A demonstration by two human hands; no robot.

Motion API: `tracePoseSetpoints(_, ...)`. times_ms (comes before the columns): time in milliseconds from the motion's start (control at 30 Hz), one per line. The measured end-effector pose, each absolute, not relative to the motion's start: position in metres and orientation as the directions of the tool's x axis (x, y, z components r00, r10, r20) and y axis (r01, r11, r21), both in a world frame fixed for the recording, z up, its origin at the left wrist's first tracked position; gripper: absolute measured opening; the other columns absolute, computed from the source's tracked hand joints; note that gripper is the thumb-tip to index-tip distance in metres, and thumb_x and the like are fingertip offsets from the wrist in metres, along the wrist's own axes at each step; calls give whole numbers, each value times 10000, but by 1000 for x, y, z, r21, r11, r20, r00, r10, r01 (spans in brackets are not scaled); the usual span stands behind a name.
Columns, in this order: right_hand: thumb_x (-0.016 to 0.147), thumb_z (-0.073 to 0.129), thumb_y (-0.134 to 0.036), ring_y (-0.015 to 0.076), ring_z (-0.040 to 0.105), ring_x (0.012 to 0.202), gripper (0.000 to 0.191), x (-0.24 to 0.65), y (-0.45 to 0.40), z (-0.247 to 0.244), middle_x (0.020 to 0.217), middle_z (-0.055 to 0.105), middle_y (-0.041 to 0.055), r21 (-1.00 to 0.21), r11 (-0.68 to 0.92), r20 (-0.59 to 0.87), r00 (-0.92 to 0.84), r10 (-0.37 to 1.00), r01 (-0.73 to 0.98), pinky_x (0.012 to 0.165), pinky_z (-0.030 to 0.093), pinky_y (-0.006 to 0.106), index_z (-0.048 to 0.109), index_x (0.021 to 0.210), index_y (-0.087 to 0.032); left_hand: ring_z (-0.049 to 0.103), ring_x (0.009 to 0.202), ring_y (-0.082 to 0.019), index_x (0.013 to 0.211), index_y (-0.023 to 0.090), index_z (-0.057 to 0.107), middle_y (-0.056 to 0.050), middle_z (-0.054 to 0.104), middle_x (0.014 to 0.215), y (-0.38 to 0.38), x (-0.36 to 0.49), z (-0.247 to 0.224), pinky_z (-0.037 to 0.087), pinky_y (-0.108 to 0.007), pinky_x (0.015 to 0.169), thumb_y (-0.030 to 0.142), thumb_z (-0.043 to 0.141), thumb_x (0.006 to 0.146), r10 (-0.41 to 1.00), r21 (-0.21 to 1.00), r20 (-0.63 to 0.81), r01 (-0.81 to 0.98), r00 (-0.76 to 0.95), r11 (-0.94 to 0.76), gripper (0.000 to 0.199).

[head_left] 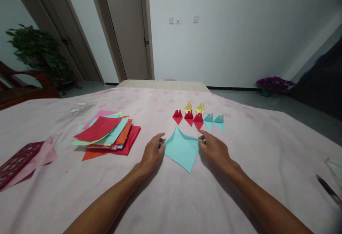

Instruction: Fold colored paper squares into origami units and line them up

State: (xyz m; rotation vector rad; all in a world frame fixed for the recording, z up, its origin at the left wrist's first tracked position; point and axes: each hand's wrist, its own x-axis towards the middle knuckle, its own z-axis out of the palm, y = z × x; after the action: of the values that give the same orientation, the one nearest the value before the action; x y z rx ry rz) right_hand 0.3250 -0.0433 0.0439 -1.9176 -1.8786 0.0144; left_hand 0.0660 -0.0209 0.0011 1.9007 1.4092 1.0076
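Note:
A light blue square of paper [183, 152] lies in front of me with one corner pointing toward me and a crease along its far side. My left hand [153, 152] pinches its left corner between thumb and fingers. At the right corner, my right hand [216, 149] is closed on the same sheet. Just beyond it stand small folded paper figures: red ones [189, 117], yellow ones [200, 107] and light blue ones [219, 120]. The fingertips of my right hand come close to the nearest red figure.
To the left sits a loose stack of coloured paper [103, 130]. Farther left are a dark red patterned item [20, 159] and pink paper [48, 152]. A black pen [328, 189] lies at the right. A pale pink flowered cloth [171, 205] covers the table.

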Motion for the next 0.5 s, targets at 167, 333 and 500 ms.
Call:
tracePoseSetpoints(167,706,497,-21,240,503,1245,635,305,-57,54,1324,612,78,-111,577,375,-504,778,809,1030,403,406,579,1308,-209,688,878,-163,1265,198,591,-56,717,1011,-2,52,3,557,-306,806,114,536,844,965,849,165,469,203,-243,433)
tracePoseSetpoints(333,664,507,-50,237,423,1364,755,300,-56,47,1417,556,58,-210,712,116,-706,698,670,1132,326,462,509,1396,-233,692,930,-175,1205,204,626,-62,717,1069,10,36,3,566,-346,855,105,536,847,949,792,245,524,197,-314,382)
tracePoseSetpoints(500,690,493,-85,245,433,1364,767,297,-49,36,1472,497,72,-222,686,95,-685,722,693,1148,313,491,463,1442,-232,614,1137,-210,1196,212,618,-103,593,1289,-1,18,3,552,-392,915,94,515,885,842,574,435,623,318,-532,348)
